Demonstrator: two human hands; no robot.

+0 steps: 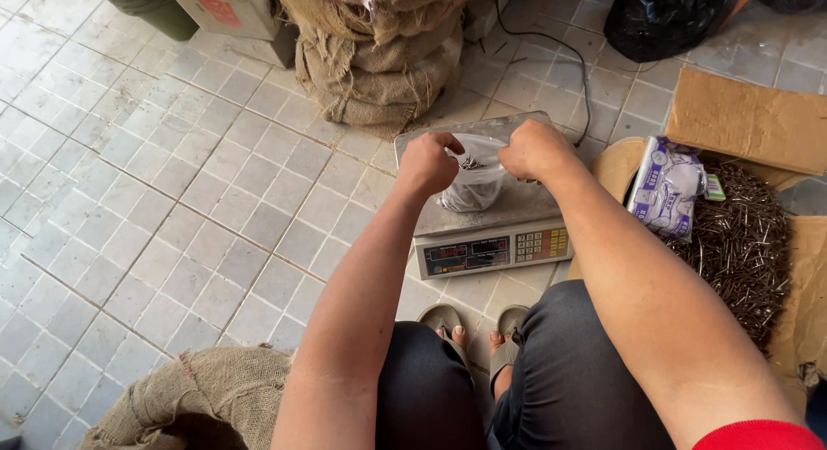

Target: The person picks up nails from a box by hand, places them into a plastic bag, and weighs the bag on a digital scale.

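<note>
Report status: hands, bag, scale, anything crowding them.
Left hand and right hand both grip the small clear plastic bag of nails at its mouth. Bag sits on grey digital scale. Nothing blocking.

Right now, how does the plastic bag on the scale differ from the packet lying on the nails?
The white plastic bag stands on the scale, its top held by both hands; the purple-printed packet lies untouched on the nail pile. The bag is plain, the packet patterned. Both are soft plastic.
</note>
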